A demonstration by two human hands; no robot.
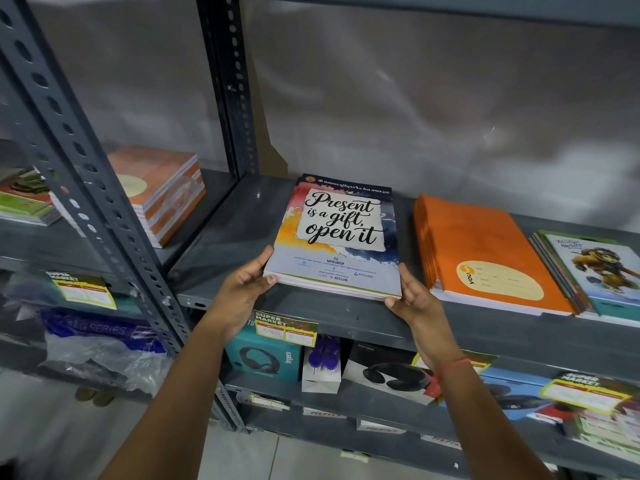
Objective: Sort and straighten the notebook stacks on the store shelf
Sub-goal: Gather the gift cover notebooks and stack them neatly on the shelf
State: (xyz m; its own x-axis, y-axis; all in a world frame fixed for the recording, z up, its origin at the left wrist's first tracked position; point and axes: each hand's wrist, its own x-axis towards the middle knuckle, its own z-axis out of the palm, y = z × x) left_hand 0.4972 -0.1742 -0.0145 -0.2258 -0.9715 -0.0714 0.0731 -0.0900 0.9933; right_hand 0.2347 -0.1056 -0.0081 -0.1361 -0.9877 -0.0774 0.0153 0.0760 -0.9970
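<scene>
Grey steel shelf [242, 216] carries the notebook stacks; left bay holds an orange-brown stack [162, 192] sitting skewed to the shelf edge, not handled now. Left hand [242, 289] pinches the near-left corner of the "Present is a gift" stack [337, 237], thumb on top of the cover, fingers under and along the edge. That stack lies flat on the middle shelf, its near edge at the front lip, slightly rotated against it. Right hand [412, 296] clamps the near-right corner, palm against the side, fingers curled under. Further right, an orange stack [485, 251] fans out, its edges stepped, and just beside it a cartoon-cover stack [595, 271], touching or nearly so. Step in hand looks like squaring the middle stack from both sides. Next move likely calls for pressing both sides in, turning it parallel to the lip, then shifting to the fanned orange stack.
</scene>
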